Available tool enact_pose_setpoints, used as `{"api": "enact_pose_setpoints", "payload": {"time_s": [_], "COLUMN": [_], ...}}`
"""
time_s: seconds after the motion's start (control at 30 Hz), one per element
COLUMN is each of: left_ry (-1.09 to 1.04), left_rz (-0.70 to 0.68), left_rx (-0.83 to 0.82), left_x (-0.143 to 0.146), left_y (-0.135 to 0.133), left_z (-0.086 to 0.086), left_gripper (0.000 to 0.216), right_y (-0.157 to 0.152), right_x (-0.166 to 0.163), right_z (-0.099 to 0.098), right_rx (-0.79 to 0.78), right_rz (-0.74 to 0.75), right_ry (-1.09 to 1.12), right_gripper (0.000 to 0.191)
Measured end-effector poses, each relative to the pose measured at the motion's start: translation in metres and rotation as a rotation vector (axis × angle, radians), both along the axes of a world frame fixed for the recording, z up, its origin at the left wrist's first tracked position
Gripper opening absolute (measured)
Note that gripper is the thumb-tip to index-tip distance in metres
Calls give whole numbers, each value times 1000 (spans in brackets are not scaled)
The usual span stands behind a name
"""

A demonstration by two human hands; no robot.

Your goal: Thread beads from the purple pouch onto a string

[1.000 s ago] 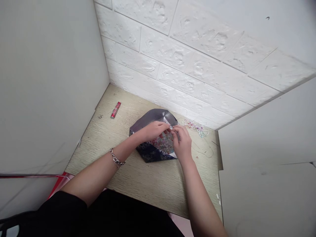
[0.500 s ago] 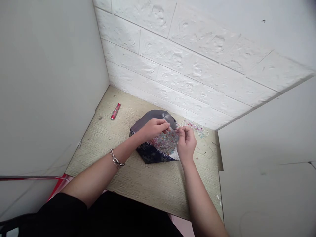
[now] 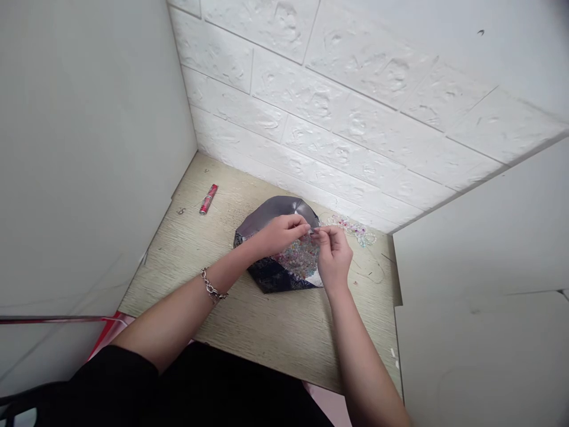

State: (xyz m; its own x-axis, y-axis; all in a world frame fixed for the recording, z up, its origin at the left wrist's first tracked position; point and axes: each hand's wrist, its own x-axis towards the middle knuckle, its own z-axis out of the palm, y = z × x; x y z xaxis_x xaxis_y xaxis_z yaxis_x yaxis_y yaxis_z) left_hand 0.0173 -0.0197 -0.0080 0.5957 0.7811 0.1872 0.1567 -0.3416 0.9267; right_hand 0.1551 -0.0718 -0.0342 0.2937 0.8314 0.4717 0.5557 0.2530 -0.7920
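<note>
Both hands hover over an open pouch-like holder [image 3: 275, 279], grey inside at the back and dark blue patterned at the front. A heap of small multicoloured beads [image 3: 296, 258] lies in it. The fingertips of my left hand [image 3: 284, 232] are pinched together above the beads; what they hold, if anything, is too small to make out. Close by on the right, my right hand [image 3: 334, 252] pinches with thumb and forefinger, and a thin dark bit shows at its tips. The two sets of fingertips almost touch. A chain bracelet [image 3: 212, 289] circles my left wrist.
Strung beads [image 3: 355, 230] lie behind my right hand against the white brick-patterned wall [image 3: 306, 130]. A red tube [image 3: 208, 199] and small metal bits [image 3: 181, 211] rest on the left of the wooden table [image 3: 267, 332]. Panels enclose both sides. Loose thread [image 3: 376, 273] lies at the right.
My left fingertips have moved slightly right and my right fingertips slightly left and up, so the two hands are closer together. The holder and beads stay put.
</note>
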Motion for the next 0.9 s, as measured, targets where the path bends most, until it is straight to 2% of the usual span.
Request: {"api": "enact_pose_setpoints", "payload": {"time_s": [0.13,0.23,0.33,0.5,0.67,0.9], "left_ry": [-64,-67,-55,-31,-41,-36], "left_rz": [165,244,259,267,296,306], "left_rx": [-90,-120,-140,-127,-125,-134], "left_x": [0,-1,-2,-1,0,0], "left_y": [1,2,1,-1,0,0], "left_z": [-1,0,2,5,3,3], "left_gripper": [26,26,25,24,24,24], "right_y": [6,8,8,10,15,17], "right_x": [2,2,1,1,0,-1], "right_z": [-9,-17,-24,-27,-24,-26], "right_rx": [-129,-217,-257,-238,-310,-308], "right_rz": [25,0,-75,-109,-167,-167], "right_ry": [-306,-411,-369,-257,-273,-262], "right_gripper": [14,17,20,21,23,23]}}
